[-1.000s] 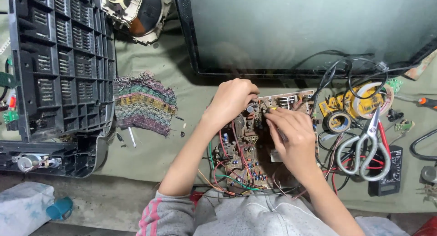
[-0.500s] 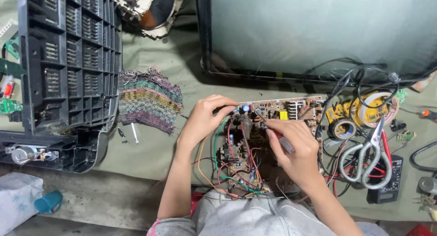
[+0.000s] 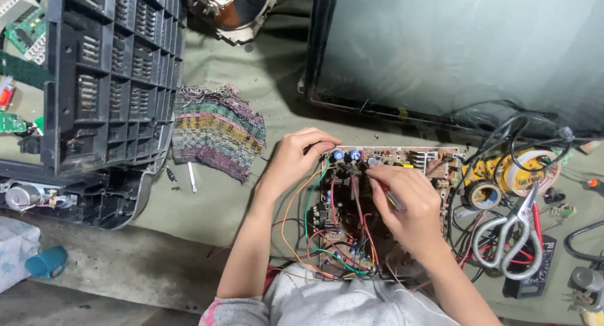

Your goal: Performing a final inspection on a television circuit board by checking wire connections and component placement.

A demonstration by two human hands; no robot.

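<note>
The circuit board [image 3: 377, 206] lies on the surface in front of the person, its long side running away from them toward the screen [image 3: 465, 49]. The left hand [image 3: 296, 159] grips the board's far left corner, fingers curled. The right hand [image 3: 402, 206] pinches a thin tool [image 3: 391, 197], its tip pointing left at the board's far end

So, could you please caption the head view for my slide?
Left hand and right hand work on a wired circuit board beside scissors.
</note>
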